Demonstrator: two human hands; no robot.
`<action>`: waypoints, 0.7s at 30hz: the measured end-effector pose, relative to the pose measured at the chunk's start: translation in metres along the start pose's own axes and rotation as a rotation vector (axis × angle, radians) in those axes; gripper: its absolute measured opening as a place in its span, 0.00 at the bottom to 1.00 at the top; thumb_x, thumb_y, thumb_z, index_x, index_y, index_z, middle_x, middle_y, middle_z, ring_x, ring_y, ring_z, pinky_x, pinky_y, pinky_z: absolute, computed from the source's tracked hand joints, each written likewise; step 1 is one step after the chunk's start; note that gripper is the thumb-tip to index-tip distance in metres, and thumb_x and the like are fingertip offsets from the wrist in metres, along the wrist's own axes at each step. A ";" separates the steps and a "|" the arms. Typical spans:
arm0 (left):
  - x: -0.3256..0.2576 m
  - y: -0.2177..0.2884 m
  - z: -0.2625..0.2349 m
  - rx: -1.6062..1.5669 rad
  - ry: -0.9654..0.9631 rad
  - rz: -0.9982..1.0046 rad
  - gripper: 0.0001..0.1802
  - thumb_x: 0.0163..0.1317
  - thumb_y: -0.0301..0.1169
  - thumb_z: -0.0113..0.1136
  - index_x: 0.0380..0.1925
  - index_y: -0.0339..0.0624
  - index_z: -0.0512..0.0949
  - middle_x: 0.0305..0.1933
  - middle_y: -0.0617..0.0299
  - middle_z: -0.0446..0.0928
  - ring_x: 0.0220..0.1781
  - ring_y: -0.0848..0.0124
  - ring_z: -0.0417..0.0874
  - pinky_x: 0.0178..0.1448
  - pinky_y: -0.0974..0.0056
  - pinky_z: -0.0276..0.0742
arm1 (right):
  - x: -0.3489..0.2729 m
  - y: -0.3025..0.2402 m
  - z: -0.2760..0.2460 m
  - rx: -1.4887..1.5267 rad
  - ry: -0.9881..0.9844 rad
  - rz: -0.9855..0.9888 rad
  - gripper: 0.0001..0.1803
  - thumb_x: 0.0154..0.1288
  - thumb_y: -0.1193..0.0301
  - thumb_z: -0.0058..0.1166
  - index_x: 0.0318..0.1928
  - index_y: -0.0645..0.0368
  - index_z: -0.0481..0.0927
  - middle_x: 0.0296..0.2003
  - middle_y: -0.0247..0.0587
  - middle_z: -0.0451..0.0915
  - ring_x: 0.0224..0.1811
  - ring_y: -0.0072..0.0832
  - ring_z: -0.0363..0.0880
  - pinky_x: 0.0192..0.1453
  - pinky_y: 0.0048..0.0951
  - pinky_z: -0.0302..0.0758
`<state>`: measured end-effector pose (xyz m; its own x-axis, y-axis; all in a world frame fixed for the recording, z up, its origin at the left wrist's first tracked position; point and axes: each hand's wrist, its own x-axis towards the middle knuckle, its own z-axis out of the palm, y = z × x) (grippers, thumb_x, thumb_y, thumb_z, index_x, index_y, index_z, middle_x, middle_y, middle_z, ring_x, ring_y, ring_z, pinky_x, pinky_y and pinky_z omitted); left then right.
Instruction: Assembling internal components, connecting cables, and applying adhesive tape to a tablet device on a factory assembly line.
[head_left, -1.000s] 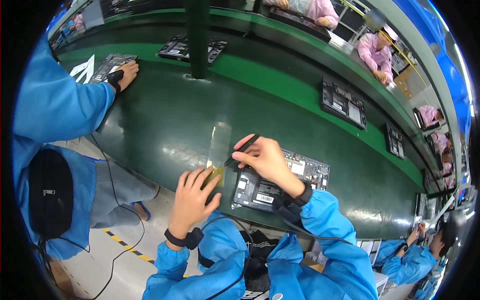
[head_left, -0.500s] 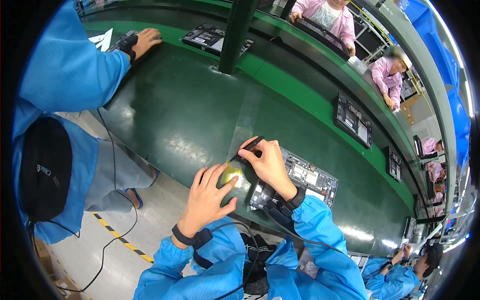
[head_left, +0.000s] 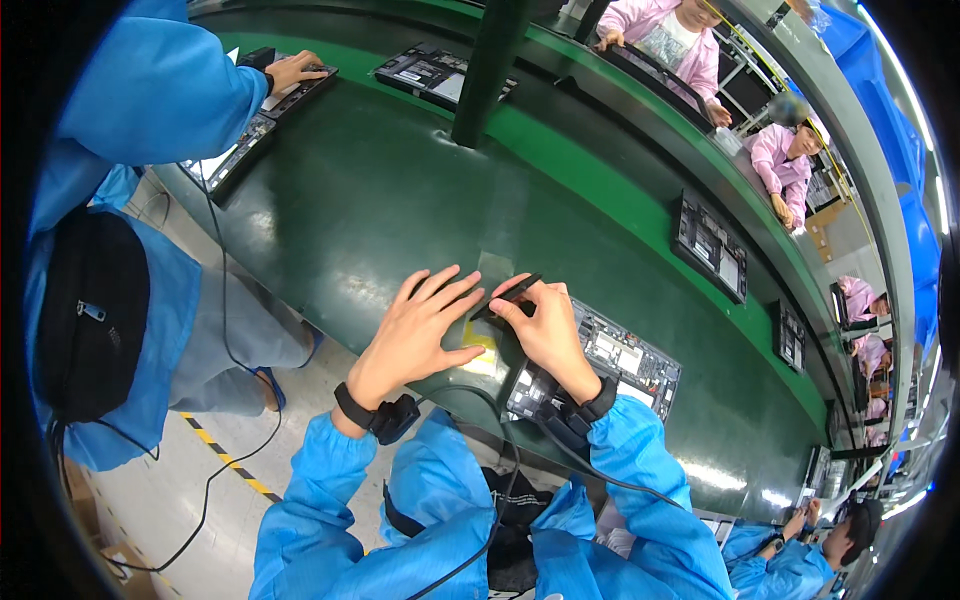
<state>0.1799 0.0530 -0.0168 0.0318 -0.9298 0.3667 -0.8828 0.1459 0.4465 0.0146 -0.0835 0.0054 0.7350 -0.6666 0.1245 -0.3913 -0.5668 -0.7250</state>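
Note:
My left hand (head_left: 425, 322) is open over the green bench, its fingers stretched and the thumb beside a small yellow-and-white piece of film or label (head_left: 482, 347). It holds nothing that I can see. In my right hand (head_left: 548, 330) is a slim black pen-shaped tool (head_left: 518, 290), pinched between thumb and fingers and tilted with its lower end near the yellow piece. Under and beyond my right wrist lies an opened laptop base (head_left: 625, 350), its circuit board exposed. Part of that base is hidden by the wrist and its black strap.
A dark post (head_left: 487, 80) rises from the green bench (head_left: 350, 210). More opened laptop bases (head_left: 711, 247) lie along the green strip behind. At the left, a co-worker's hand (head_left: 295, 72) rests on a laptop base. A black cable (head_left: 505, 470) runs across my front.
My left hand has lifted its fingers off the yellow piece and moved up beside my right hand, fingers spreading. At the left, more of the co-worker's laptop bases now shows.

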 end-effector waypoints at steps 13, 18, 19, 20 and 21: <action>0.005 -0.002 -0.002 -0.042 -0.028 -0.043 0.38 0.54 0.50 0.70 0.63 0.44 0.78 0.73 0.60 0.70 0.77 0.57 0.65 0.79 0.47 0.55 | 0.001 -0.001 -0.005 -0.028 -0.052 -0.003 0.09 0.65 0.67 0.66 0.41 0.59 0.85 0.33 0.38 0.89 0.38 0.31 0.83 0.56 0.32 0.66; 0.005 -0.003 -0.001 -0.039 -0.020 -0.029 0.37 0.54 0.50 0.71 0.62 0.44 0.79 0.73 0.60 0.71 0.76 0.57 0.65 0.79 0.47 0.55 | 0.002 0.000 -0.004 -0.023 -0.015 0.016 0.09 0.64 0.67 0.67 0.40 0.57 0.87 0.34 0.36 0.89 0.37 0.31 0.81 0.56 0.32 0.65; 0.005 -0.002 -0.001 -0.040 -0.021 -0.029 0.37 0.54 0.50 0.71 0.62 0.44 0.79 0.73 0.60 0.71 0.76 0.57 0.65 0.79 0.47 0.55 | 0.002 -0.002 -0.004 -0.023 -0.011 0.021 0.08 0.64 0.67 0.67 0.40 0.57 0.87 0.34 0.36 0.89 0.37 0.31 0.80 0.56 0.32 0.65; 0.006 -0.002 -0.002 -0.041 -0.022 -0.032 0.37 0.54 0.49 0.71 0.62 0.44 0.79 0.73 0.60 0.71 0.76 0.57 0.65 0.79 0.47 0.55 | 0.002 -0.003 -0.003 -0.023 -0.006 0.026 0.08 0.63 0.67 0.67 0.39 0.56 0.88 0.35 0.35 0.88 0.38 0.32 0.79 0.56 0.32 0.65; 0.006 -0.002 -0.003 -0.040 -0.023 -0.035 0.37 0.54 0.49 0.71 0.62 0.44 0.79 0.73 0.60 0.71 0.76 0.57 0.66 0.79 0.47 0.55 | 0.002 -0.004 -0.003 -0.023 -0.006 0.027 0.08 0.63 0.67 0.67 0.39 0.56 0.88 0.35 0.35 0.88 0.38 0.32 0.79 0.56 0.32 0.65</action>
<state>0.1831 0.0485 -0.0129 0.0509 -0.9421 0.3314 -0.8618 0.1263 0.4912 0.0154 -0.0840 0.0104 0.7275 -0.6786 0.1010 -0.4234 -0.5599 -0.7122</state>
